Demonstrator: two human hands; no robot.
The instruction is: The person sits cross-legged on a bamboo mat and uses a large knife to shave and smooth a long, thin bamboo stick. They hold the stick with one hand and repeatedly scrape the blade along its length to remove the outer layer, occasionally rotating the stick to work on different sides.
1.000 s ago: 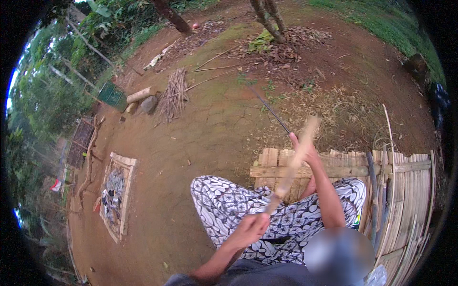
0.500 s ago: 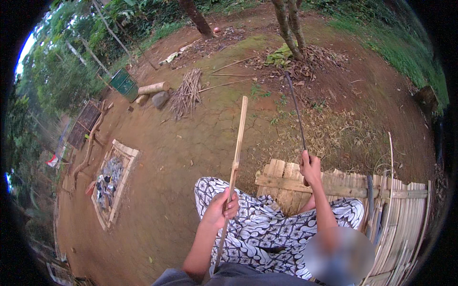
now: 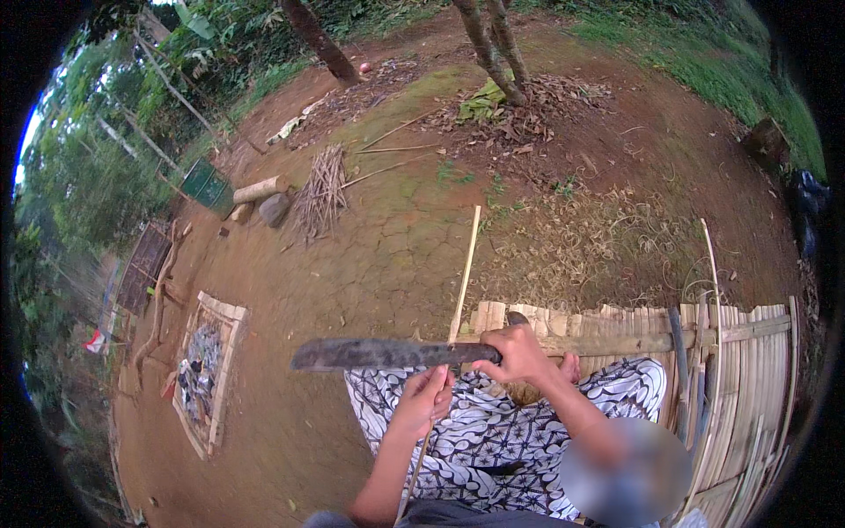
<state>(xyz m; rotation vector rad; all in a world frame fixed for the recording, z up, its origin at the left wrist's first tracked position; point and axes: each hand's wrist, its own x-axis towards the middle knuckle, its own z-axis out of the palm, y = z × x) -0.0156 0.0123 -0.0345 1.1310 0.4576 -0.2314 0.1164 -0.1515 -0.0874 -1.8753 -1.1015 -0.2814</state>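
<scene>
My left hand [image 3: 424, 400] is closed around a long, thin bamboo strip [image 3: 467, 268], which slants up and away from my lap. A machete [image 3: 374, 354] lies level across the strip just above my left fingers, its broad dark blade pointing left. My right hand [image 3: 518, 354] grips the machete's handle, and the handle's end shows beyond my fingers. Where the edge meets the strip is too small to make out. Both hands are above the black-and-white patterned cloth [image 3: 475, 449] over my crossed legs.
A slatted bamboo panel [image 3: 748, 387] lies under and right of me. Curled shavings [image 3: 598, 246] cover the soil ahead. Farther left are a stick pile [image 3: 320, 195], a stone [image 3: 275, 209], a green drum [image 3: 208, 187] and a brick-edged pit [image 3: 217, 414] of refuse. A tree [image 3: 488, 48] stands ahead.
My right hand has come back toward the strip, and the machete has swung from pointing away to lying across it. The strip's visible far part looks narrower. The view has shifted slightly.
</scene>
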